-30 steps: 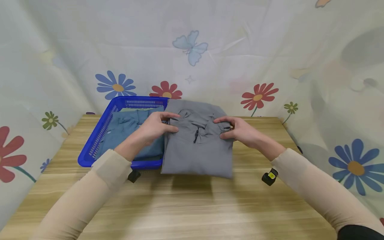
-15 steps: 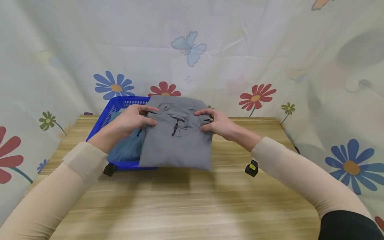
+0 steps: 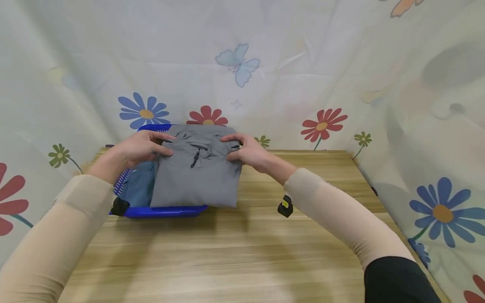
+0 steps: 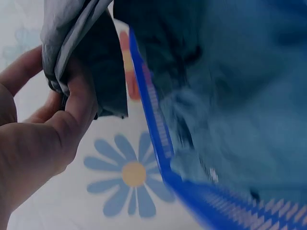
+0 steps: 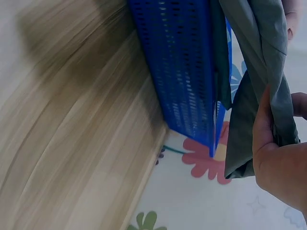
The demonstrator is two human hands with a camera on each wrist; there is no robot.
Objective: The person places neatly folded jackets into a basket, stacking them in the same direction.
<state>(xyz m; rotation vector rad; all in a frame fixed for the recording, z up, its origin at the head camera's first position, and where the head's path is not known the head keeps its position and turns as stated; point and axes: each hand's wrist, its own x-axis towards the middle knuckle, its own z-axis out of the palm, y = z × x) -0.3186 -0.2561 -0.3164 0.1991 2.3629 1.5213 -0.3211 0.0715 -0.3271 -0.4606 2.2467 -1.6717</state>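
Note:
A folded grey garment with a short dark zip at its collar hangs over the blue basket. My left hand pinches its left edge near the collar, while the right hand pinches the opposite edge. In the left wrist view, fingers and thumb are curled round the grey fabric. The right wrist view has the garment held above the basket's rim, apart from it. Folded blue clothing lies in the basket, partly hidden by the grey garment.
A wooden table bears the basket at its left rear. Behind it hangs a pale cloth printed with flowers and a butterfly. Small black devices sit at both wrists.
Both hands have carried the grey garment leftward, from beside the basket to above it. It now covers most of the blue clothing. Both hands keep their hold.

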